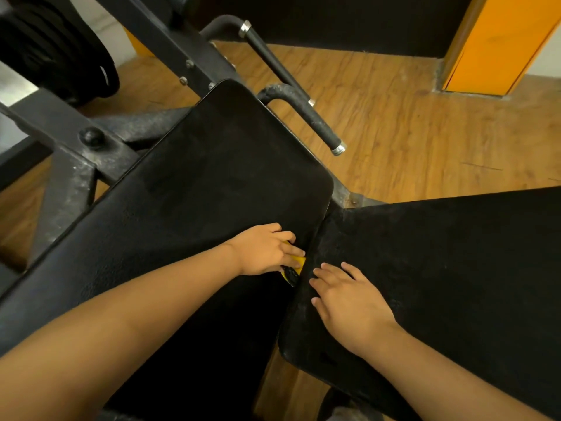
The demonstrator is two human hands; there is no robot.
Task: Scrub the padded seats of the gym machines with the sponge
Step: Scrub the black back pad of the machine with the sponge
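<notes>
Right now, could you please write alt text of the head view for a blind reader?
The left hand holds a yellow sponge at the edge of a black padded seat, while the right hand rests flat on the adjoining pad. Wood floor lies beyond.

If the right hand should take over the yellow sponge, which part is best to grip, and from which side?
Probably its free end, coming from the right: the sponge pokes out past the left hand there, facing the right hand; the rest is covered.

Sponge (pixel 300 262) (yellow) held by the left hand (pixel 267 250) on the backrest (pixel 212 177), right hand (pixel 349 299) flat on the seat (pixel 455 253)
</notes>
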